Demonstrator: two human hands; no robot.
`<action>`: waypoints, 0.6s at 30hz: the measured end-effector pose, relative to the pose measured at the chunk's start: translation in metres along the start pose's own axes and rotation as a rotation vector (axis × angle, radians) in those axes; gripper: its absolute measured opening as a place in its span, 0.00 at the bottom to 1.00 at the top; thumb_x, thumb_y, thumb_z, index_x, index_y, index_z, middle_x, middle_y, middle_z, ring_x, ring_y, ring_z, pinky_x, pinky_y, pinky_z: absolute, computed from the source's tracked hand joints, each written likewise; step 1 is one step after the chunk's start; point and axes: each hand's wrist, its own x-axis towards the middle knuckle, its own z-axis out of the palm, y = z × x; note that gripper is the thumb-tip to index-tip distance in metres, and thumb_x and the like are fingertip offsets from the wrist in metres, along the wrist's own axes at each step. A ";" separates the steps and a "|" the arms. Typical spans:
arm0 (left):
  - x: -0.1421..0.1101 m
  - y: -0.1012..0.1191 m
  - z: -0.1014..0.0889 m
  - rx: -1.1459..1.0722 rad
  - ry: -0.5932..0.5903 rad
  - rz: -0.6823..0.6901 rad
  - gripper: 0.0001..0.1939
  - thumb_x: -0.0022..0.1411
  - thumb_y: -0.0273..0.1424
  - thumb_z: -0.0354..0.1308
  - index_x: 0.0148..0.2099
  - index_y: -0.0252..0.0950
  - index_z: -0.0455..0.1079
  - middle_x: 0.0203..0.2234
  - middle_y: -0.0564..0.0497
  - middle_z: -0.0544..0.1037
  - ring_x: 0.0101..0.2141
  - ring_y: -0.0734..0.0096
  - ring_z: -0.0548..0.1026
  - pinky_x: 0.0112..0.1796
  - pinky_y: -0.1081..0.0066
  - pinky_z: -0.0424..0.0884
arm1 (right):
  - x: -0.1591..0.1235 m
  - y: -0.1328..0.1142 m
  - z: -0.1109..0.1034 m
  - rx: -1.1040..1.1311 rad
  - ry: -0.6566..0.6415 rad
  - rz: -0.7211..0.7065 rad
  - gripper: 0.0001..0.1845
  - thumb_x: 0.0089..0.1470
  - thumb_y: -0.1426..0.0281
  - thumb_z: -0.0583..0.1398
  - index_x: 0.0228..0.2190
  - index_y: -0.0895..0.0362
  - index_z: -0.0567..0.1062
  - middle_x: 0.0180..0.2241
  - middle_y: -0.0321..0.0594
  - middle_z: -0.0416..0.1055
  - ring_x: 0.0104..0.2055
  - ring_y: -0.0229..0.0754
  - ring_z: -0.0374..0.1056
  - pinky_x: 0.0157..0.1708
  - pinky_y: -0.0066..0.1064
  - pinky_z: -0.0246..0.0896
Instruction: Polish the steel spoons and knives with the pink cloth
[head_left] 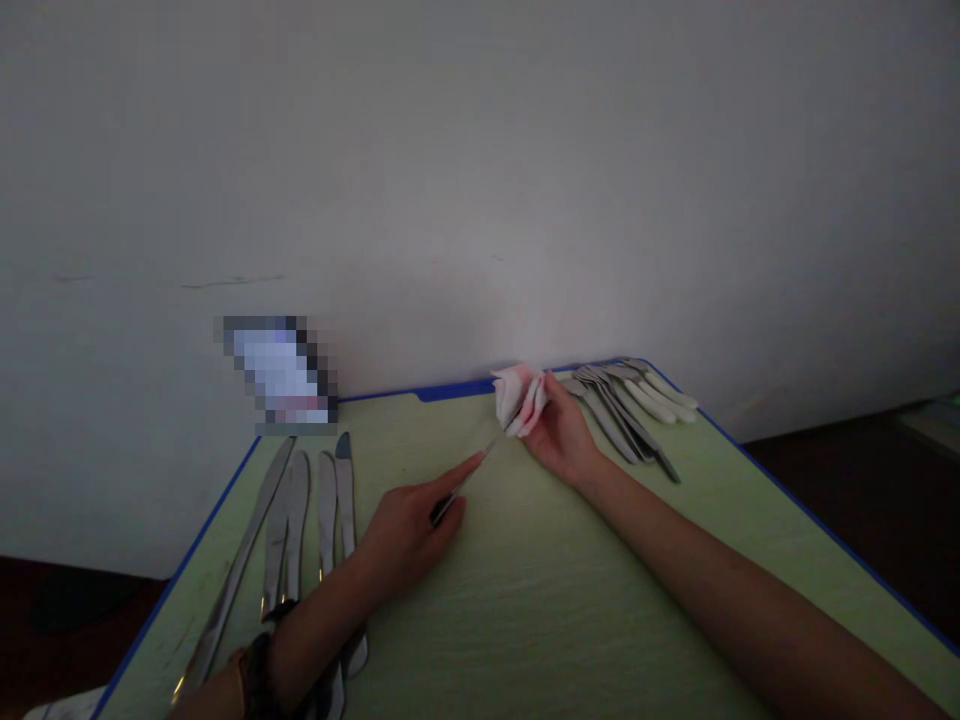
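Observation:
My left hand is closed round one end of a slim metal piece of cutlery, its index finger stretched along it. The other end runs up into a folded pink-and-white cloth or tissue, so its kind cannot be told. Pinching that cloth around the tip is my right hand. Several table knives lie under and beside my left forearm, blades pointing away from me. Beyond my right hand, several metal forks lie in a bunch.
A green table with a blue edge stands against a grey wall. At its far left corner a blurred-out phone-like device leans. White-handled cutlery lies at the far right corner.

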 end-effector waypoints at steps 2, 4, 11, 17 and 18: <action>0.000 0.000 0.000 -0.017 0.005 0.010 0.28 0.62 0.31 0.45 0.64 0.39 0.54 0.22 0.57 0.71 0.21 0.76 0.65 0.26 0.78 0.59 | -0.001 0.001 0.001 0.000 0.017 0.005 0.06 0.50 0.66 0.61 0.31 0.55 0.75 0.30 0.33 0.76 0.35 0.36 0.70 0.39 0.26 0.67; 0.000 0.000 0.000 -0.023 0.006 0.022 0.28 0.61 0.31 0.46 0.64 0.39 0.54 0.21 0.58 0.70 0.21 0.77 0.64 0.26 0.78 0.59 | -0.003 0.002 0.003 -0.016 0.026 0.001 0.03 0.49 0.69 0.62 0.29 0.54 0.74 0.29 0.31 0.75 0.32 0.34 0.69 0.37 0.24 0.67; 0.000 0.000 0.000 0.045 -0.038 0.058 0.29 0.60 0.32 0.46 0.64 0.41 0.55 0.19 0.58 0.69 0.20 0.77 0.64 0.26 0.78 0.59 | -0.002 0.004 0.000 -0.122 -0.002 0.054 0.04 0.46 0.71 0.64 0.27 0.57 0.74 0.26 0.32 0.74 0.30 0.34 0.68 0.36 0.25 0.66; 0.000 0.002 0.000 0.063 -0.042 0.062 0.29 0.59 0.30 0.46 0.63 0.41 0.55 0.20 0.57 0.70 0.20 0.77 0.64 0.26 0.78 0.59 | -0.001 0.006 -0.002 -0.128 -0.003 0.075 0.04 0.46 0.71 0.64 0.28 0.58 0.74 0.26 0.33 0.74 0.29 0.33 0.68 0.37 0.24 0.66; 0.000 0.002 0.000 0.069 -0.042 0.062 0.29 0.59 0.29 0.46 0.64 0.41 0.55 0.20 0.57 0.71 0.20 0.77 0.64 0.26 0.78 0.59 | -0.001 0.006 -0.002 -0.127 -0.006 0.073 0.04 0.47 0.71 0.64 0.29 0.58 0.74 0.26 0.33 0.74 0.30 0.33 0.69 0.38 0.24 0.66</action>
